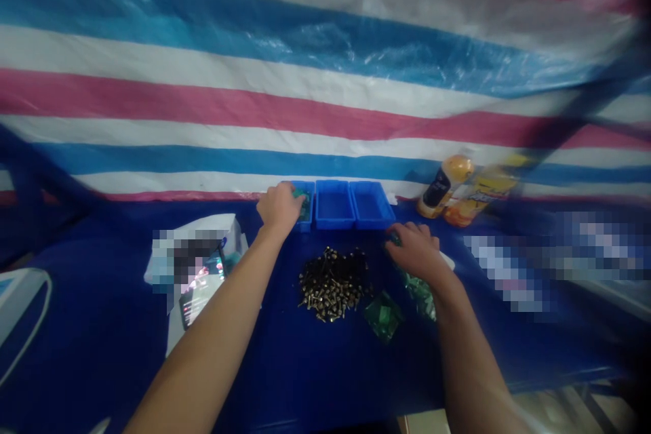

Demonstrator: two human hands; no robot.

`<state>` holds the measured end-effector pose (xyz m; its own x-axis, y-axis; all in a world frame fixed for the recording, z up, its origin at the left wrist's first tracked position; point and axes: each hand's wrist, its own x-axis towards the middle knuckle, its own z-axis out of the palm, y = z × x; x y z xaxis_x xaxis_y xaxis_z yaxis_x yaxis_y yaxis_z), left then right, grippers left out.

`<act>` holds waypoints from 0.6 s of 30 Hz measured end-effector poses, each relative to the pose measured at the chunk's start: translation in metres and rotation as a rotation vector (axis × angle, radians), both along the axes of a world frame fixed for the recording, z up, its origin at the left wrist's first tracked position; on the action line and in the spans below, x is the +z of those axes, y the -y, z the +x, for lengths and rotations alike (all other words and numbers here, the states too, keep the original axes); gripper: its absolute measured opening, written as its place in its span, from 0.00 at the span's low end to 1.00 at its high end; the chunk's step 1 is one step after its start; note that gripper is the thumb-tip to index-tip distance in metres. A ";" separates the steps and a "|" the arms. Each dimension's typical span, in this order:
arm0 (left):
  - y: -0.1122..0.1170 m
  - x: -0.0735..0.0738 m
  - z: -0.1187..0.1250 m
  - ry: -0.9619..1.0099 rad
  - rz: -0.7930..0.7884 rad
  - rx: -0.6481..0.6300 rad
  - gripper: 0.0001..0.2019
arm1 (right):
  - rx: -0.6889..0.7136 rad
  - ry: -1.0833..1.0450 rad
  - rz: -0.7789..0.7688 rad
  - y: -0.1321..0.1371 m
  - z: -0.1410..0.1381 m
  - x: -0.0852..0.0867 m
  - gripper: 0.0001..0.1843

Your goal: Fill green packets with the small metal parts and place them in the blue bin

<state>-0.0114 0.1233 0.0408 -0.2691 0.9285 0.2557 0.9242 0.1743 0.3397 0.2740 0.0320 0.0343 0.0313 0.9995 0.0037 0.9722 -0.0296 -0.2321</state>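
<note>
My left hand (279,206) reaches over the leftmost blue bin (307,222), its fingers curled at a green plastic packet (304,202) there. My right hand (414,245) is bent downward over the right side of the table, with a bit of green plastic showing at its fingertips. Beneath it lie more green plastic packets (420,293), partly hidden by the wrist. One separate green packet (384,316) rests to their left. Between my arms is a pile of small brass-coloured and dark metal pieces (333,285), screw-like in shape.
Two more blue bins, a middle one (334,222) and a right one (375,222), stand beside the first. Two bottles (445,186) are at the back right. A phone (203,291) leans near white packaging (224,225) on the left. Striped sheeting (305,108) hangs behind the blue table (315,373).
</note>
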 end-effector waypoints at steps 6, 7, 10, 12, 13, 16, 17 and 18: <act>0.000 0.001 0.009 -0.147 0.023 -0.011 0.16 | 0.040 0.023 -0.076 0.006 0.004 -0.001 0.29; 0.000 0.001 0.010 -0.160 0.024 -0.005 0.16 | 0.050 0.022 -0.082 0.006 0.005 0.000 0.30; 0.001 0.002 0.013 -0.167 0.008 -0.009 0.18 | 0.054 0.020 -0.084 0.006 0.004 -0.001 0.32; 0.003 0.002 0.014 -0.152 -0.004 -0.014 0.18 | 0.046 0.008 -0.067 0.005 0.002 -0.001 0.29; 0.005 0.003 0.015 -0.142 0.004 -0.016 0.18 | 0.042 -0.001 -0.055 0.005 0.002 -0.001 0.27; 0.016 0.006 0.017 -0.097 0.113 -0.031 0.16 | 0.044 -0.040 -0.012 0.003 -0.001 -0.001 0.22; 0.023 0.008 0.019 -0.080 0.168 -0.047 0.16 | 0.049 -0.054 0.003 0.003 -0.001 0.000 0.21; 0.031 0.009 0.022 -0.064 0.226 -0.068 0.16 | 0.054 -0.067 0.016 0.002 -0.002 0.000 0.19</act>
<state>0.0109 0.0922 0.0500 -0.1849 0.8610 0.4738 0.9521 0.0375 0.3034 0.2717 0.0298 0.0347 -0.0216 0.9996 0.0194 0.9546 0.0264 -0.2969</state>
